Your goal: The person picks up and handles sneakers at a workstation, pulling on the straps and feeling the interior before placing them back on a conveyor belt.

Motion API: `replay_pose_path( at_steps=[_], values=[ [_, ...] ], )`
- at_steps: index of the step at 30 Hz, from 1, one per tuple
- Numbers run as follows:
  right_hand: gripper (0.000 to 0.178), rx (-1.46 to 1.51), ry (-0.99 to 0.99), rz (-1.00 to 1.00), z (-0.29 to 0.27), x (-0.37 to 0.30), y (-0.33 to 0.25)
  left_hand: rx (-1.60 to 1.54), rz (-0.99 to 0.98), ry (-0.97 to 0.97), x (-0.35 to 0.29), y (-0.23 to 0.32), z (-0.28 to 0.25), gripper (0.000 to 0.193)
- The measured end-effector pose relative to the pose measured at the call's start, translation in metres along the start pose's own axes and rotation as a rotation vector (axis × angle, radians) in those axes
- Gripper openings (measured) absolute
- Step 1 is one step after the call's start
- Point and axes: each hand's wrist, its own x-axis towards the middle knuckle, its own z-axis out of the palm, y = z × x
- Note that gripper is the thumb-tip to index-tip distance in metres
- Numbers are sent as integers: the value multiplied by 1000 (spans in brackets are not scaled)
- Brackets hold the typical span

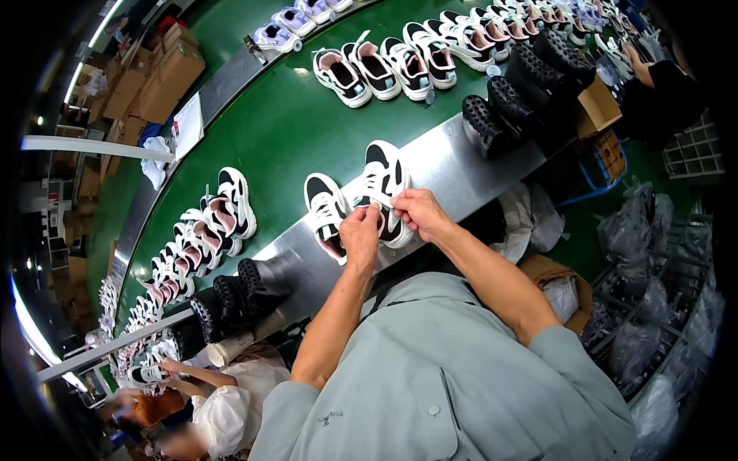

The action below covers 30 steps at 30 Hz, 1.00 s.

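Centre frame: left hand (360,234) and right hand (415,213) pinching, fingers closed, on black-and-white sneaker (382,188) lying on steel ledge (453,165); green conveyor belt (284,131) carrying sneaker rows; cardboard boxes (157,77) stacking upper left.

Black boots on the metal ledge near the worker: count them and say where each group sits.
7, maybe more hidden. Three boots lie soles-up on the ledge left of the hands. Four boots lie to the right, beside a cardboard box.
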Motion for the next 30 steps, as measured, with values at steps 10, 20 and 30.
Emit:
replay_pose_path(
  at_steps=[10, 20, 30],
  values=[
    [16, -91, 0, 19, -2, -6, -4, 20, 7, -5, -2, 4, 5, 30],
    [40, -864, 182, -244, -21, -19, -10, 581, 745, -26, -50, 16, -38, 23],
    [43, -909, -16, -725, 28, 14, 10, 686, 681, -166, -35, -41, -60, 56]
  ],
)
